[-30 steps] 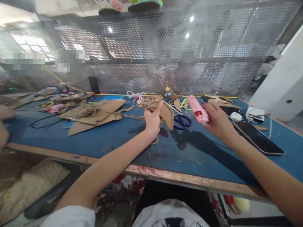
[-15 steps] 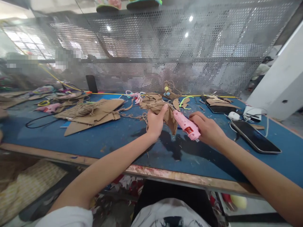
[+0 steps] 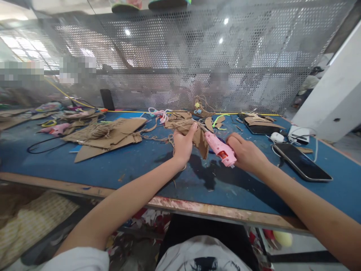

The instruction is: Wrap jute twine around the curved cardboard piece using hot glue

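Observation:
My left hand [image 3: 184, 143] grips a brown cardboard piece [image 3: 201, 142] wound with twine, holding it above the blue tabletop, thumb on top. Twine [image 3: 158, 138] trails from it to the left. In my right hand [image 3: 246, 151] is a pink hot glue gun [image 3: 219, 147], its fingers wrapped round the handle. The gun's nozzle points up and left, close to the twine and cardboard; whether it touches them I cannot tell. My right fingertips are partly hidden behind the gun.
A ball of twine [image 3: 102, 130] lies on cardboard sheets [image 3: 128, 130] to the left, near a second pink glue gun [image 3: 56, 129]. On the right are a phone [image 3: 304, 162], a white charger [image 3: 301, 134] and cardboard strips [image 3: 258, 122]. A perforated metal screen [image 3: 169, 56] stands behind the table.
Both hands keep their grips, with the glue gun still at the cardboard. The whole view has shifted slightly; otherwise little differs.

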Available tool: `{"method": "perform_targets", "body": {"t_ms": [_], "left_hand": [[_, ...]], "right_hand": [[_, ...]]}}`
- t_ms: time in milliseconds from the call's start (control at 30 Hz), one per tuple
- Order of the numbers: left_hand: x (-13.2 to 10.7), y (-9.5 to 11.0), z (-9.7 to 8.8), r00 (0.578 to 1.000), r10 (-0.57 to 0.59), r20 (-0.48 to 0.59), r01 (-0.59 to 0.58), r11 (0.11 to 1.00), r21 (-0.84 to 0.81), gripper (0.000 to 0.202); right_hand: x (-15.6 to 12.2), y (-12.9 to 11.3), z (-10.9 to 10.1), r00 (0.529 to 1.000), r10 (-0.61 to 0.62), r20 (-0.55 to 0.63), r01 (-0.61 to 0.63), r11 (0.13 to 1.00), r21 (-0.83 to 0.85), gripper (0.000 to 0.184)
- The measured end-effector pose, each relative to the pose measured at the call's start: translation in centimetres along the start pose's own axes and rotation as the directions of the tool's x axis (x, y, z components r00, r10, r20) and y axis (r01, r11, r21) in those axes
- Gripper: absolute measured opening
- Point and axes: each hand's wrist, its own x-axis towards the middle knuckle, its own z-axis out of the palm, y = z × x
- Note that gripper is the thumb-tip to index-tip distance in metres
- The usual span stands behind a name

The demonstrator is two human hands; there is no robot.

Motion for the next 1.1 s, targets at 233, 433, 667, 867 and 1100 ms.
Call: {"method": "perform_targets", "body": {"t_ms": [233,433,667,867,1100], "left_hand": [[0.4,-0.2,-0.2,1.000,0.024,0.001,-0.024,1.000,-0.003,0.028],[0.8,0.0,-0.1,0.999,0.006,-0.041,-0.007,0.999,-0.034,0.028],[1.4,0.0,-0.2,0.995,0.035,-0.097,-0.036,0.999,-0.011,0.029],[1.4,-0.1,-0.2,0.995,0.040,-0.093,-0.040,0.999,0.000,0.029],[1.5,-0.3,-0.3,0.995,0.045,-0.094,-0.041,0.998,0.043,0.031]], "right_hand": [[0.0,0.1,0.0,0.999,-0.020,0.026,0.020,1.000,-0.021,0.008],[-0.1,0.1,0.1,1.000,-0.008,0.022,0.008,1.000,-0.010,0.009],[-0.1,0.2,0.2,0.999,-0.017,0.048,0.018,1.000,-0.021,0.012],[0.0,0.0,0.0,0.996,-0.006,0.089,0.008,1.000,-0.022,0.013],[0.2,-0.5,-0.6,0.996,0.014,0.087,-0.023,0.994,0.103,0.009]]}}
